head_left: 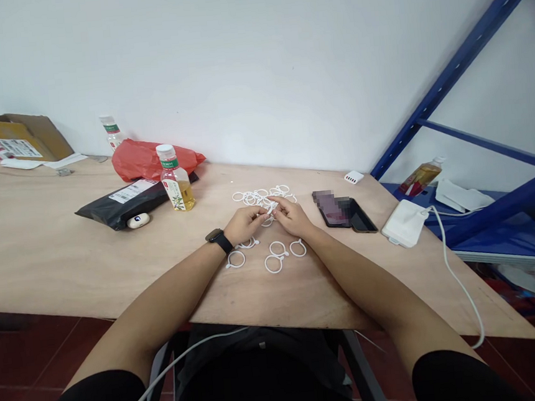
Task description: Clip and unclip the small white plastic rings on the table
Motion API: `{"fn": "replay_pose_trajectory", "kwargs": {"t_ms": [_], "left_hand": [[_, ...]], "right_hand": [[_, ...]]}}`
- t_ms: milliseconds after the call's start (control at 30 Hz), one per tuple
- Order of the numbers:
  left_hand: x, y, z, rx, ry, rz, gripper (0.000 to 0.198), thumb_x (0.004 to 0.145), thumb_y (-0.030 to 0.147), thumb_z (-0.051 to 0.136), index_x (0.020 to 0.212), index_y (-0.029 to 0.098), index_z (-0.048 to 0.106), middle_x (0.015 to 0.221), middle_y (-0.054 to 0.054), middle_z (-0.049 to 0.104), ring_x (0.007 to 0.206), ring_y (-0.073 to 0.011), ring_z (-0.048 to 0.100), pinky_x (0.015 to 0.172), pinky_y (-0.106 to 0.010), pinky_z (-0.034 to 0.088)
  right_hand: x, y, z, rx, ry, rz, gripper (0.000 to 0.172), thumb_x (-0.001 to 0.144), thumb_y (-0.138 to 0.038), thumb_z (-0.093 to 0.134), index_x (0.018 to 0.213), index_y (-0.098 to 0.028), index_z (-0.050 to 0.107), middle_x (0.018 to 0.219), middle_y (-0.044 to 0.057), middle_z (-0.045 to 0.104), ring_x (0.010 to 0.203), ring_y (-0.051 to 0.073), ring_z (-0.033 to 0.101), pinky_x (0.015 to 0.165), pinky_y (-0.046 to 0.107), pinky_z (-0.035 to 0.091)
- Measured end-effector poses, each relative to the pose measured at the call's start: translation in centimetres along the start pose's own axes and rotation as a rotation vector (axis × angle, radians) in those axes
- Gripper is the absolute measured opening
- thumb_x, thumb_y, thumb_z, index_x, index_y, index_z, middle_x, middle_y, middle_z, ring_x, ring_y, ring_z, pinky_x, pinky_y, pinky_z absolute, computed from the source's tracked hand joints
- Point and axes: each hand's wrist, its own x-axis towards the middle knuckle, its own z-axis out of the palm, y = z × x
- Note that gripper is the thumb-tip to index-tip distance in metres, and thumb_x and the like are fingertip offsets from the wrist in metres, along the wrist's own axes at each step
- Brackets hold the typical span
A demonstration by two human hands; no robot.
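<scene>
Over the middle of the table, my left hand (245, 225) and my right hand (291, 216) meet, thumbs and fingertips pinched. Between them is a small white plastic ring (272, 206), mostly covered by the fingers. Just beyond the fingertips lies a pile of similar white rings (249, 199), overlapping each other. Closer to me, several loose rings (274, 271) lie flat on the wood, each with a small tab on its rim. One more loose ring (236, 267) lies below my left wrist, which wears a black watch (215, 235).
Left of the hands stand a tea bottle (178, 186), a black parcel (109, 208), a small white case (139, 220) and a red bag (135, 159). To the right lie phones (362, 215), a white charger (404, 223) with its cable, and a blue rack (462, 65).
</scene>
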Motion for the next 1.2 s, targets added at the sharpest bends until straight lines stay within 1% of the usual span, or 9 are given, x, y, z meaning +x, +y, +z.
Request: {"fn": "replay_pose_trajectory", "kwargs": {"t_ms": [167,300,400,500,600,733,967,1133,1200], "left_hand": [[0.0,0.1,0.0,-0.055,0.02,-0.052,0.033,0.094,0.043,0.049,0.098,0.014,0.065,0.088,-0.005,0.069,0.079,-0.0151,0.06,0.076,-0.028,0.048],[0.0,-0.4,0.0,-0.124,0.041,-0.109,0.036,0.095,0.045,0.046,0.099,0.014,0.063,0.081,-0.004,0.067,0.059,-0.0107,0.055,0.06,-0.024,0.046],[0.0,-0.7,0.2,-0.209,0.032,-0.148,0.036,0.095,0.046,0.046,0.099,0.014,0.061,0.087,-0.005,0.069,0.051,-0.0075,0.05,0.051,-0.022,0.043],[0.1,-0.9,0.5,-0.28,0.025,-0.17,0.035,0.094,0.047,0.047,0.098,0.013,0.058,0.097,-0.008,0.07,0.051,-0.0059,0.05,0.049,-0.02,0.043],[0.2,-1.0,0.7,-0.338,0.016,-0.188,0.034,0.094,0.046,0.048,0.098,0.013,0.056,0.1,-0.008,0.07,0.05,-0.0047,0.05,0.049,-0.019,0.044],[0.3,-1.0,0.9,-0.385,0.026,-0.223,0.034,0.093,0.043,0.05,0.11,0.014,0.054,0.097,-0.007,0.069,0.048,-0.0047,0.05,0.049,-0.02,0.044],[0.2,-1.0,0.6,-0.279,-0.002,-0.181,0.033,0.094,0.043,0.048,0.102,0.013,0.061,0.092,-0.006,0.069,0.05,-0.0067,0.05,0.049,-0.022,0.042],[-0.1,-0.4,0.3,-0.096,-0.014,-0.097,0.029,0.091,0.04,0.054,0.098,0.014,0.066,0.088,-0.004,0.07,0.066,-0.011,0.057,0.062,-0.023,0.044],[-0.2,0.1,0.3,-0.034,-0.027,-0.084,0.028,0.089,0.039,0.056,0.097,0.014,0.068,0.083,-0.003,0.069,0.066,-0.0109,0.056,0.062,-0.023,0.042]], "right_hand": [[-0.1,-0.6,0.0,-0.026,0.007,-0.022,0.028,0.09,-0.03,0.049,0.111,-0.021,0.066,0.076,0.001,0.065,0.065,0.014,0.056,0.068,0.027,0.042],[-0.2,-0.7,0.0,-0.013,0.005,-0.004,0.027,0.088,-0.028,0.051,0.11,-0.02,0.064,0.072,-0.001,0.063,0.059,0.013,0.054,0.062,0.025,0.041],[-0.2,-0.5,0.1,0.009,-0.011,0.007,0.027,0.09,-0.029,0.048,0.111,-0.019,0.062,0.072,0.0,0.064,0.064,0.014,0.057,0.065,0.026,0.042],[-0.2,-0.3,0.1,0.052,-0.034,0.019,0.026,0.092,-0.03,0.045,0.11,-0.02,0.06,0.074,0.0,0.066,0.069,0.016,0.061,0.069,0.027,0.044],[-0.2,-0.1,0.1,0.069,-0.031,0.008,0.022,0.093,-0.029,0.044,0.105,-0.02,0.06,0.075,0.0,0.067,0.071,0.016,0.062,0.071,0.027,0.044],[-0.3,-0.1,0.0,0.04,-0.027,-0.012,0.017,0.09,-0.026,0.045,0.096,-0.021,0.059,0.071,0.0,0.065,0.067,0.016,0.059,0.068,0.027,0.043],[-0.3,-0.3,-0.1,0.004,-0.038,-0.052,0.017,0.089,-0.029,0.044,0.091,-0.021,0.059,0.072,0.001,0.064,0.067,0.017,0.058,0.067,0.027,0.041],[-0.2,-0.2,-0.2,-0.003,-0.018,-0.052,0.018,0.083,-0.023,0.042,0.083,-0.02,0.06,0.068,0.0,0.062,0.064,0.016,0.056,0.066,0.026,0.039],[-0.2,-0.1,-0.3,-0.006,-0.017,-0.055,0.02,0.079,-0.02,0.041,0.08,-0.02,0.061,0.068,0.0,0.062,0.065,0.016,0.056,0.066,0.026,0.039]]}}
